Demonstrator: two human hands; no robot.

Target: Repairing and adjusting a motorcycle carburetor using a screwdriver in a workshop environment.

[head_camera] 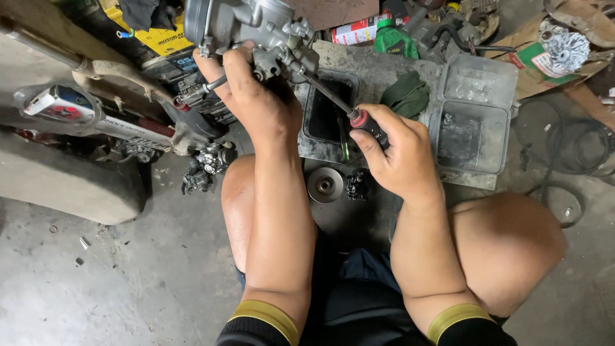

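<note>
Fingers of the left hand [246, 90] clamp a grey carburetor [256, 29] (held above the floor). The right hand [397, 154] wraps a screwdriver [346, 109], tip at the carburetor.

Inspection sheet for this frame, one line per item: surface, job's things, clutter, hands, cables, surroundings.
Surface: stained concrete floor.
Job's things: grey carburetor held up; screwdriver tip against it.
Clutter: black tray, clear tubs, green rag, round metal disc, small engine parts.
Hands: left hand grips the carburetor; right hand grips the screwdriver handle.
Cables: black hose loops.
Surroundings: cardboard, green bottle.
</note>
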